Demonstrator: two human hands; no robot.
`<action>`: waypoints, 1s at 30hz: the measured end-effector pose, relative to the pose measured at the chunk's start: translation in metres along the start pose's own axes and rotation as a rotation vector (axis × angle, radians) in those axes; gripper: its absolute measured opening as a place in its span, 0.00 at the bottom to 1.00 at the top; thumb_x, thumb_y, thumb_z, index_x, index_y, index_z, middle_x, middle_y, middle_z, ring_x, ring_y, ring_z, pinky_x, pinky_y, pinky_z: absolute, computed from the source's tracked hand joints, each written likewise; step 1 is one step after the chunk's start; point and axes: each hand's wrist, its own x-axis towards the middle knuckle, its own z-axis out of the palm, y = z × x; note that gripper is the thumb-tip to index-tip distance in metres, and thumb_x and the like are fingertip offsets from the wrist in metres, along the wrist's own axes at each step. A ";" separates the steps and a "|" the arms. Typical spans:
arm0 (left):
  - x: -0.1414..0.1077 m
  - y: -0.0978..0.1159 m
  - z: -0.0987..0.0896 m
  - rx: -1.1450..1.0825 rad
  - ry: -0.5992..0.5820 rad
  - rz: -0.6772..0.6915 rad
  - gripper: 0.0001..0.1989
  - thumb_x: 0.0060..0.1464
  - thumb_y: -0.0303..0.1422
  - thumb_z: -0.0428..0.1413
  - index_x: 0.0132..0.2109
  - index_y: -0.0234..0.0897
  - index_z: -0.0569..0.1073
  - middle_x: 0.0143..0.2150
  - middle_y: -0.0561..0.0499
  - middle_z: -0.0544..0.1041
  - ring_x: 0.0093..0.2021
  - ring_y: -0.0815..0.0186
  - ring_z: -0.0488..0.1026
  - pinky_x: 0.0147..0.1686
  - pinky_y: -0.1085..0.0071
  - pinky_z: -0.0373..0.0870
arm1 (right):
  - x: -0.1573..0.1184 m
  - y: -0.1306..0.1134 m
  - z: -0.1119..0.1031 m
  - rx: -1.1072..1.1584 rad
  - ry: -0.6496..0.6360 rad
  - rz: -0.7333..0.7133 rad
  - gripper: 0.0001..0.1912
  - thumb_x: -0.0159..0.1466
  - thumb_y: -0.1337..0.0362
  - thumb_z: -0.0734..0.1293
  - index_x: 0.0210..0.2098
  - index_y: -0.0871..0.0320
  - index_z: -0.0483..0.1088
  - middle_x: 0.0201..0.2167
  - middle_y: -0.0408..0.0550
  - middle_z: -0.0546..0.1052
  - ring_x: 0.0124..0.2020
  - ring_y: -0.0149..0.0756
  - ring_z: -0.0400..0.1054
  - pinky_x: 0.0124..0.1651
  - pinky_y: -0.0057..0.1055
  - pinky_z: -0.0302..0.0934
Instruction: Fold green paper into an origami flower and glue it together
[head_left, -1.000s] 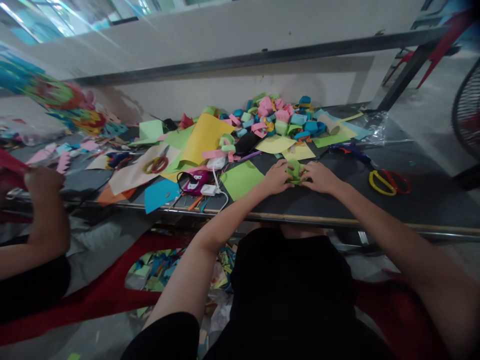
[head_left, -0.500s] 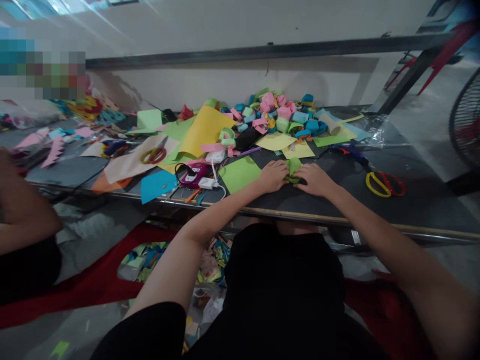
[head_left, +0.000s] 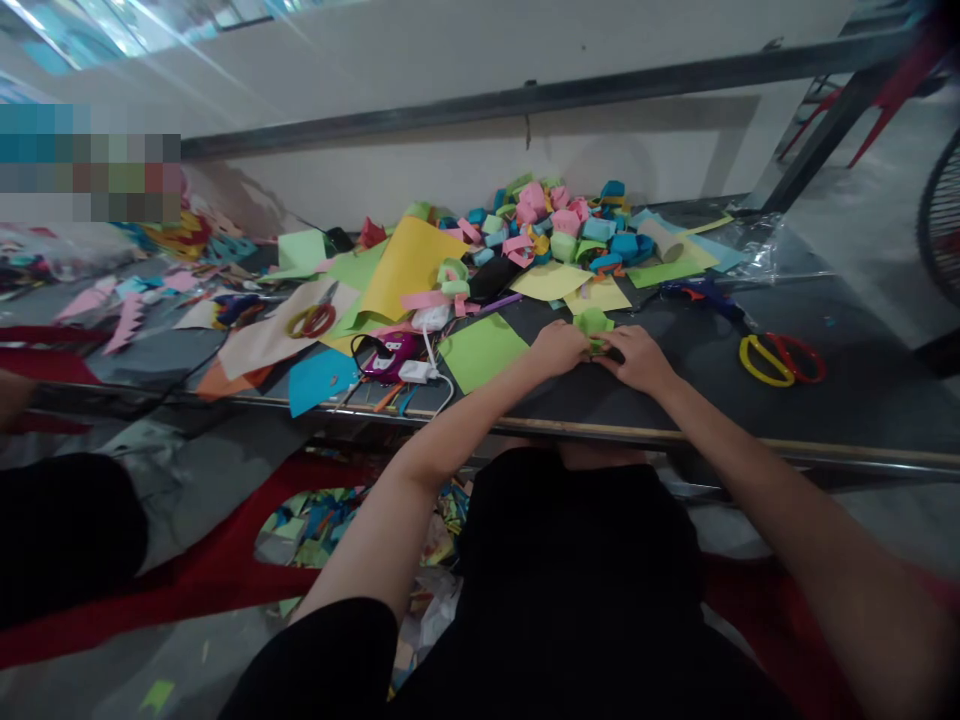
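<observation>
Between my two hands, close to the table's front edge, is a small piece of green paper, bent or folded. My left hand grips its left side with curled fingers. From the right, my right hand pinches the same paper. The fingertips partly cover it, so its exact shape is hidden. A flat green sheet lies just left of my left hand. Scissors with yellow and red handles rest to the right of my right hand, beside a blue glue gun.
Behind my hands is a heap of small folded paper pieces in several colours. A purple power strip with white plugs sits to the left, near a rolled yellow sheet and another pair of scissors. A person sits at far left.
The green paper now shows more upright between my hands, and my fingers have shifted slightly around it. The view has tilted a little. The neighbour's arm at left has mostly moved out of view.
</observation>
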 end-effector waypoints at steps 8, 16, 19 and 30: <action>0.004 -0.018 0.009 -0.067 0.116 0.115 0.14 0.68 0.35 0.54 0.44 0.36 0.84 0.50 0.40 0.83 0.62 0.54 0.74 0.60 0.58 0.69 | 0.004 0.000 -0.002 -0.007 -0.034 0.049 0.17 0.71 0.59 0.65 0.52 0.58 0.81 0.39 0.58 0.84 0.47 0.52 0.74 0.53 0.47 0.62; 0.001 -0.021 0.040 -0.215 0.223 0.082 0.16 0.71 0.32 0.48 0.44 0.37 0.82 0.56 0.42 0.82 0.68 0.57 0.69 0.64 0.55 0.68 | 0.006 0.002 0.000 0.004 0.032 0.061 0.12 0.69 0.58 0.68 0.44 0.52 0.84 0.44 0.56 0.82 0.50 0.52 0.70 0.55 0.51 0.63; 0.000 -0.021 0.040 -0.195 0.272 0.092 0.15 0.70 0.37 0.52 0.44 0.39 0.83 0.70 0.43 0.72 0.73 0.52 0.62 0.66 0.49 0.65 | 0.008 0.003 0.001 -0.034 0.045 0.048 0.11 0.66 0.57 0.71 0.34 0.53 0.84 0.53 0.57 0.79 0.58 0.57 0.64 0.60 0.56 0.62; 0.000 -0.031 0.045 -0.302 0.309 0.008 0.13 0.64 0.41 0.60 0.37 0.41 0.86 0.73 0.45 0.68 0.75 0.46 0.57 0.67 0.45 0.60 | 0.009 0.010 0.004 -0.037 0.063 0.049 0.08 0.66 0.56 0.73 0.35 0.52 0.82 0.54 0.56 0.77 0.58 0.57 0.63 0.61 0.59 0.62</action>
